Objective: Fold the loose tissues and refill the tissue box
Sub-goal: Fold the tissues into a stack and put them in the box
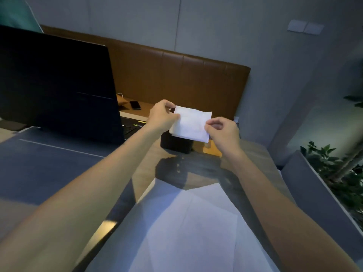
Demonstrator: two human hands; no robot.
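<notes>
A folded white tissue (191,124) is held in the air between both hands, just above a black tissue box (175,143) that stands on the table. My left hand (162,116) pinches the tissue's left edge. My right hand (223,132) pinches its right edge. The tissue hides the top of the box, so its opening is not visible. Several loose white tissues (184,228) lie spread flat on the table close to me, between my forearms.
An open dark laptop (57,85) stands at the left, its keyboard (130,127) beside the box. A phone (135,105) lies on a brown ledge behind. A brown padded panel (176,75) backs the table. A planter with green leaves (334,173) is at the right.
</notes>
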